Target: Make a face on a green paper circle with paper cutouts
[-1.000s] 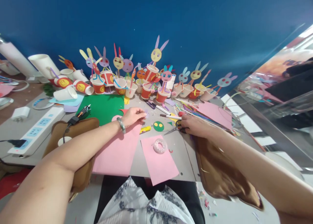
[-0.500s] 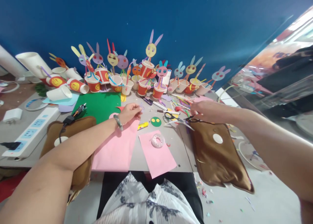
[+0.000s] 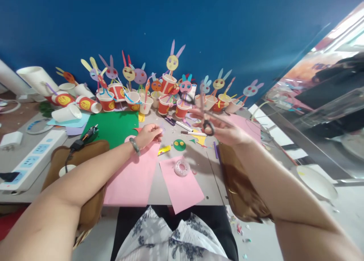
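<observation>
My right hand [image 3: 227,130] is raised over the table and grips a pair of scissors [image 3: 208,126] with black handles. The blades stand wide apart and are smeared by motion. My left hand [image 3: 149,135], a bangle on its wrist, pinches a small see-through piece [image 3: 163,131] above a large pink sheet [image 3: 133,177]. Close to this hand lies a yellow tube [image 3: 164,150]. Beside it is a green paper disc [image 3: 179,145] with two yellow ovals. A tape roll [image 3: 182,167] rests on a smaller pink sheet [image 3: 178,194].
Paper cups [image 3: 105,101] with rabbit-eared paper figures line the blue wall. Several pens [image 3: 193,133] and scraps lie before them. A green sheet [image 3: 113,126], a power strip [image 3: 32,160] and a brown cushion-like pouch [image 3: 79,154] are left. Another brown pouch [image 3: 241,185] lies under my right arm.
My right hand has picked up the scissors from the table and moved up and left with them. My left hand keeps its pinch in nearly the same place.
</observation>
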Demonstrator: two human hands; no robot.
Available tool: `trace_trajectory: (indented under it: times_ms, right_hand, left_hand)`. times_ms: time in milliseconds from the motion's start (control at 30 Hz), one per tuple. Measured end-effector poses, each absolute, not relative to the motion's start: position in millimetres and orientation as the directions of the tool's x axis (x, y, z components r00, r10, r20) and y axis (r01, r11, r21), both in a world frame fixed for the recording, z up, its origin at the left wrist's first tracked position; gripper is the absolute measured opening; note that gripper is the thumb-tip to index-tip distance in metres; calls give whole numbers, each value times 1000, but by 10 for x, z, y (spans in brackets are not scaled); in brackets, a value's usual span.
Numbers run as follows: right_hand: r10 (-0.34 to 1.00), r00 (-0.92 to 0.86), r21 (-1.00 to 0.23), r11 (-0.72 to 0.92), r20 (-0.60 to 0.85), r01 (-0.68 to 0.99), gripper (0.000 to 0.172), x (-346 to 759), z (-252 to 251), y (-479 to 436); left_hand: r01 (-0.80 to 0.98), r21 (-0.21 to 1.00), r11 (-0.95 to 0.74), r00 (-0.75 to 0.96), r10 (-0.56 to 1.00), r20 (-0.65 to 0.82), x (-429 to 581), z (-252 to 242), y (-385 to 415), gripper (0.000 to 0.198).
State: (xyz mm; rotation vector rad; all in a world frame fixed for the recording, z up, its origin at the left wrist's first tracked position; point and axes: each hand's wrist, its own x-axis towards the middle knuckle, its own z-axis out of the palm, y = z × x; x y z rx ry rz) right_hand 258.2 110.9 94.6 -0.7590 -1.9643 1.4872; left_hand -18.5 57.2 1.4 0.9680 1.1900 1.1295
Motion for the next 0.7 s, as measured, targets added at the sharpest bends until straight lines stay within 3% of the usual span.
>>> trace_trajectory:
  times_ms: [100,233,333,533,700]
  right_hand:
    - [652,-756,-995,97,60,5,30,2434,601,1129]
    - [682,-731,-1000,-17,-12,1,31,2358,234,1166]
    - [729,-684,-1000,-11,-16,11,32,2350,95,1181]
    - [777,-616,-991,121,134,-62,32,2349,64,1148]
    - [747,-659,-996,37,82,-82,31,2321,26,1079]
  left_hand:
    - [-134,976,174,22,985,-172,-203,4,571,31]
    - [-130,977,171,21,985,-170,-200,10,561,38]
    - [-134,975,179,23,984,-177,-186,34,546,42]
    - [-94,982,164,84,984,-156,-137,80,506,39]
    - [-111,976,186,86,980,-177,-101,50,508,40]
